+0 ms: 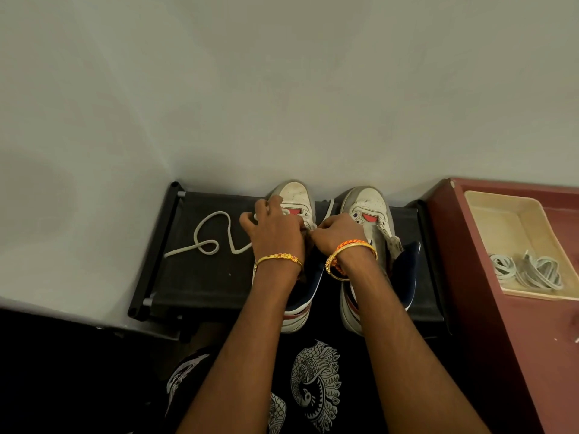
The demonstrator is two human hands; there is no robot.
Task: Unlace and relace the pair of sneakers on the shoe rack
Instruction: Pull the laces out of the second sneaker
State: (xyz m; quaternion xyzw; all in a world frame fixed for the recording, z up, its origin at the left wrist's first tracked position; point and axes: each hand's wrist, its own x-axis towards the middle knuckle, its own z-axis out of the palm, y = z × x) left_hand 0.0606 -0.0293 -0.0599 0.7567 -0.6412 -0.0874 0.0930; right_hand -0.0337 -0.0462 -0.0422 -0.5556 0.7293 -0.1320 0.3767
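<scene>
Sneakers stand side by side on the black shoe rack (pixel 200 277), toes toward the far wall: the left sneaker (pixel 296 195) and the right sneaker (pixel 368 200). Both hands work over the left one. The left hand (pixel 275 228) curls its fingers around the white lace (pixel 206 236), which trails left across the rack. The right hand (pixel 336 231) pinches at the eyelets. Spare laces (pixel 529 269) lie in a cream tray (pixel 501 214), right.

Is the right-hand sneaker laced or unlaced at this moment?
Unlaced, as far as visible: the right-hand sneaker shows bare eyelets and an exposed red tongue with no lace crossing it. Its rear part is hidden by the right hand.
</scene>
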